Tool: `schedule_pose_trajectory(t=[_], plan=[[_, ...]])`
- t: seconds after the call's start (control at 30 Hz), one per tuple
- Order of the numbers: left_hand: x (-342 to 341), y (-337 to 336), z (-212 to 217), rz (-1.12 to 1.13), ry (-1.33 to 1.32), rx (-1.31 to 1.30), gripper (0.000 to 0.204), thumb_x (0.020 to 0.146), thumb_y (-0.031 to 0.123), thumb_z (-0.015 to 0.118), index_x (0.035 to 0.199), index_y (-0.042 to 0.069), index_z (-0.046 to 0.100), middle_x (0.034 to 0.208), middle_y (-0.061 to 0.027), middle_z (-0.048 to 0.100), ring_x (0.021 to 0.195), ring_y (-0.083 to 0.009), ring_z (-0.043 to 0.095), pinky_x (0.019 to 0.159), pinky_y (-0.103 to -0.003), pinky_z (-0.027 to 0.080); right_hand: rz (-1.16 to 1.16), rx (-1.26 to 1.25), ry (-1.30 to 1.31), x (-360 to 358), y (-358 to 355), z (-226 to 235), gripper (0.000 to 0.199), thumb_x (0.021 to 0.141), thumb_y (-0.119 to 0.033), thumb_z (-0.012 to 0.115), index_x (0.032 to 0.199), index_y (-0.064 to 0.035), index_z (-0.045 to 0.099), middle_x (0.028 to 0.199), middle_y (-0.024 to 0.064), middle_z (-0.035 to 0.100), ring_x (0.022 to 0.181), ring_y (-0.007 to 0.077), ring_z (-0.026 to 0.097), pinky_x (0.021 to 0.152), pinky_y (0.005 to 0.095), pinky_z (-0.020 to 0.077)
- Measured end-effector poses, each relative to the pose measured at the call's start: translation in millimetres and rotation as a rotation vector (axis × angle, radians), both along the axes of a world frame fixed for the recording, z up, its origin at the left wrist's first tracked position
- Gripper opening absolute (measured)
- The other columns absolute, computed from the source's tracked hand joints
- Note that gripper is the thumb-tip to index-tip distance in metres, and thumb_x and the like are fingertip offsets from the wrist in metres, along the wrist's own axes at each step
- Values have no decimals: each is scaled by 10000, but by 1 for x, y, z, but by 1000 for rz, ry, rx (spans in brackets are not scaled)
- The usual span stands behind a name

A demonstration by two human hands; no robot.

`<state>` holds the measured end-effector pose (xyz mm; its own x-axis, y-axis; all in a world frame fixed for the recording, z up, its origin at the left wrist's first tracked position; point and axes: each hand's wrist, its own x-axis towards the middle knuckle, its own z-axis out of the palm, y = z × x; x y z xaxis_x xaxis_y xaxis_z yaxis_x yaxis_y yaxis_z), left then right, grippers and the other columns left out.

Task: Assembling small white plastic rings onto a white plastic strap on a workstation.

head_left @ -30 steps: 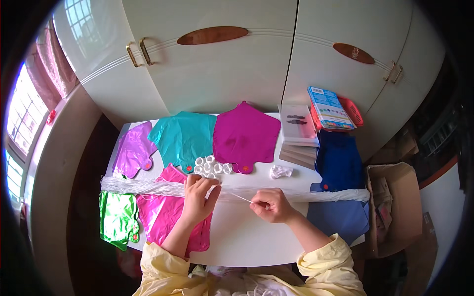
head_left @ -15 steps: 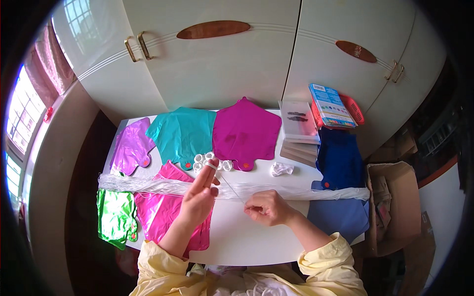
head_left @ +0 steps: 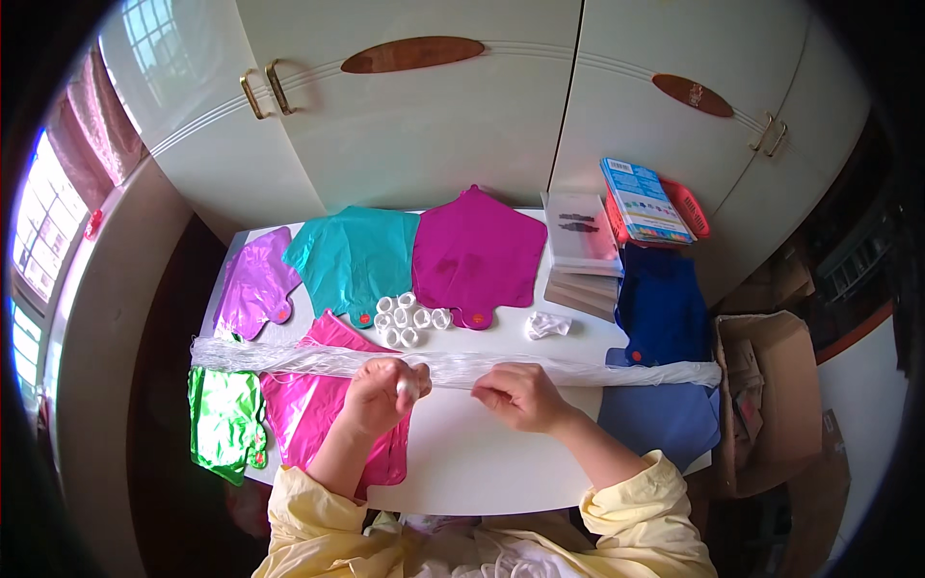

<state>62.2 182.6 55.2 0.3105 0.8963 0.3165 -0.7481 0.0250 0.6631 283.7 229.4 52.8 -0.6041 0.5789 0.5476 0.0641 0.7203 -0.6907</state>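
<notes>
A long bundle of clear thin plastic strands (head_left: 578,371) lies across the white table (head_left: 482,462) from left to right. My left hand (head_left: 383,393) is closed around a small white ring-like piece beside the bundle's middle. My right hand (head_left: 518,395) pinches the bundle's strands just to the right of it. A cluster of small white rings (head_left: 409,321) sits just beyond my hands. Flat foil balloons lie around: pink (head_left: 313,409) under my left forearm, green (head_left: 224,422), purple (head_left: 252,286), teal (head_left: 355,255), magenta (head_left: 477,252), blue (head_left: 660,308).
A stack of flat packs (head_left: 583,255) and a red basket holding a blue box (head_left: 647,200) stand at the table's far right. A crumpled white scrap (head_left: 547,325) lies near them. White cupboard doors (head_left: 434,106) rise behind the table. A cardboard box (head_left: 771,405) sits at the right.
My left hand dropped from a raised, finger-extended pose back onto the bundle and curled shut on the small white piece. My right hand stayed at the strands, shifting slightly left.
</notes>
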Motion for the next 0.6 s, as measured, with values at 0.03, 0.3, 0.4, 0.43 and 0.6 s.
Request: schedule_pose_trajectory(t=[0.03,0.3,0.4,0.43,0.6], plan=[[2,-5,6,12,-60,-94,225,902,190,495,818,13,606,774,-73,569,731,-155,454,716,-305,360,25,5,-19,-1,-2,0,69,779,-88,648,742,-35,623,597,62,548,496,197,512,476,310,401],[13,-3,16,668,1398,521,131,840,97,591,740,13,602,666,-36,550,747,-133,485,680,-307,396,85,-88,21,4,-8,11,79,745,-78,666,711,-49,601,595,46,537,481,186,504,462,299,392],[3,-10,9,243,1104,-48,191,863,110,577,697,15,585,638,-35,540,679,-144,491,624,-319,397,-3,-21,50,2,-6,11,89,742,-75,670,700,-51,594,590,45,529,469,177,495,451,290,381],[-6,-6,-1,102,776,-54,177,887,116,543,773,10,626,696,-63,588,653,-146,496,598,-323,399,-14,8,17,1,-5,8,95,744,-78,670,702,-48,591,595,49,529,475,183,497,459,296,384],[7,-8,-2,162,152,-111,296,889,104,513,1160,-6,558,1063,-115,607,814,-154,495,766,-279,389,48,34,18,-6,-6,0,90,759,-70,655,709,-44,586,590,53,518,487,197,498,474,310,387]])
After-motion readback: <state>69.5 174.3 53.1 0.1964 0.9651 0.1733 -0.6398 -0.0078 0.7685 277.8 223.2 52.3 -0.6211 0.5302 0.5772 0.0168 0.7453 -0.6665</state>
